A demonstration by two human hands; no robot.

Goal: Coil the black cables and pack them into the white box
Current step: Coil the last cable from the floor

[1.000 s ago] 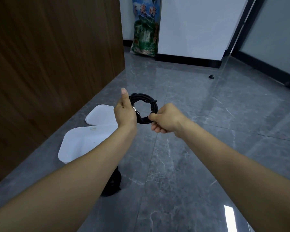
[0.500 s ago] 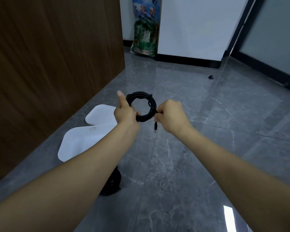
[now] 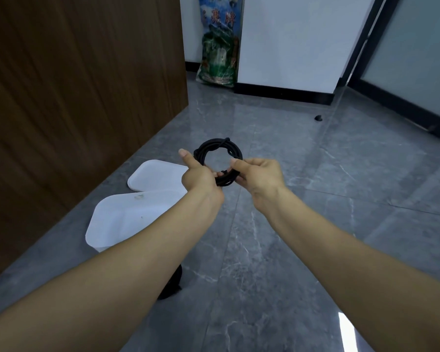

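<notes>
Left hand: the left hand [image 3: 200, 177] is raised at the middle of the frame, thumb pointing up, fingers curled round the lower left of the coil.
Right hand: the right hand [image 3: 258, 175] is just beside it, fingers and thumb curled round the coil's lower right; the two hands are nearly touching.
Cable in hand: the black cable [image 3: 217, 152], wound into a tight ring of several turns, is held in the air between both hands above the floor, the ring's upper arc free and its lower arc gripped. A short end sticks up at the top of the ring.
White box: the white box [image 3: 117, 217] lies open on the floor at the left of the frame, below and left of the hands, partly hidden by the left forearm.
Lid: a flat white lid [image 3: 154, 175] lies on the floor just beyond the box, touching or overlapping its far edge.
Second cable: a dark bundle [image 3: 172, 285] shows on the floor under the left forearm, mostly hidden; it looks like more black cable.
Floor: grey marbled tiles [image 3: 277, 250], glossy.
Left side: a brown wood-grain panel [image 3: 74, 97] fills the upper left.
Far end: a printed green and blue sack [image 3: 217, 54] leans upright at a white wall, top centre.
Small object: a little black thing [image 3: 318, 118] lies on the floor in the upper right, too small to tell.
</notes>
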